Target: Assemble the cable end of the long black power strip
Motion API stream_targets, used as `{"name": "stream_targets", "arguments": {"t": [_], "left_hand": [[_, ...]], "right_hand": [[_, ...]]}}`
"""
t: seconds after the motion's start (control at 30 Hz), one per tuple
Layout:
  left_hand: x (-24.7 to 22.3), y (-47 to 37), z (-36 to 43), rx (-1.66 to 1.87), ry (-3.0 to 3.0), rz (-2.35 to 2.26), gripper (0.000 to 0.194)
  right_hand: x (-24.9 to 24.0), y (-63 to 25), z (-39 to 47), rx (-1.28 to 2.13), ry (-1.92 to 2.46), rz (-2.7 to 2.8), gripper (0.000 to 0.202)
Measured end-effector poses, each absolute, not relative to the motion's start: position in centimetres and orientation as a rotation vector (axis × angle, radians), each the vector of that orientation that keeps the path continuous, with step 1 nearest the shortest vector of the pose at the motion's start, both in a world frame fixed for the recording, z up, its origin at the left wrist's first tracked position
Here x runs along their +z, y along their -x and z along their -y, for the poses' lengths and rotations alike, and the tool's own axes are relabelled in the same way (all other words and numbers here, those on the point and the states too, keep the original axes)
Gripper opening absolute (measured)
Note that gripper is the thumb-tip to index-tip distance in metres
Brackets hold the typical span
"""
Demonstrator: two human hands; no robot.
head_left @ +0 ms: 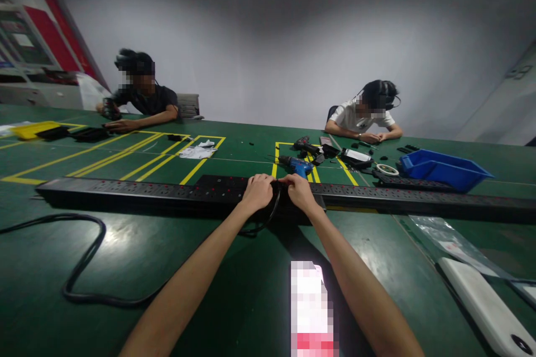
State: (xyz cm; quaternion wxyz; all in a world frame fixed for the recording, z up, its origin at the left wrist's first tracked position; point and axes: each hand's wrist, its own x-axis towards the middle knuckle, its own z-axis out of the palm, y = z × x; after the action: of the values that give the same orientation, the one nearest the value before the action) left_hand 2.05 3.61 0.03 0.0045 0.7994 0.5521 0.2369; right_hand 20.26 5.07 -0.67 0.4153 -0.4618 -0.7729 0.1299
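Note:
A long black power strip [138,192] with rows of sockets and small red marks lies across the green table. Near its middle, my left hand [258,189] rests with its fingers bent together at the strip's top. My right hand [298,189] is just to the right, its fingers closed at the same spot, close to the left fingertips. A black cable [275,209] loops down from between the hands. What the fingers pinch is too small and hidden to make out.
Beyond the strip lie a blue drill [298,165], a blue bin [446,170] and white papers [199,150]. A lit phone [310,307] and a white case [481,301] are nearer. Black cable [87,256] curves at left. Two people sit across the table [234,150].

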Motion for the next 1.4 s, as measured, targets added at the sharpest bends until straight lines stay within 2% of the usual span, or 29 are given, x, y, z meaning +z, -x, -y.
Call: {"name": "stream_targets", "arguments": {"t": [0.3,0.67,1.4], "left_hand": [[0.1,-2.2,-3.7,0.718,-2.515,-1.736,0.037],[0.3,-2.0,-3.9,0.691,-2.465,-1.740,0.036],[0.5,-2.1,-3.8,0.635,-2.519,-1.765,0.038]], "right_hand": [[-1.3,-20.8,-6.2,0.598,1.097,1.775,0.051],[-1.9,-21.2,-7.4,0.886,1.031,1.510,0.041],[-1.1,-21.2,-6.9,0.959,1.000,1.423,0.034]]}}
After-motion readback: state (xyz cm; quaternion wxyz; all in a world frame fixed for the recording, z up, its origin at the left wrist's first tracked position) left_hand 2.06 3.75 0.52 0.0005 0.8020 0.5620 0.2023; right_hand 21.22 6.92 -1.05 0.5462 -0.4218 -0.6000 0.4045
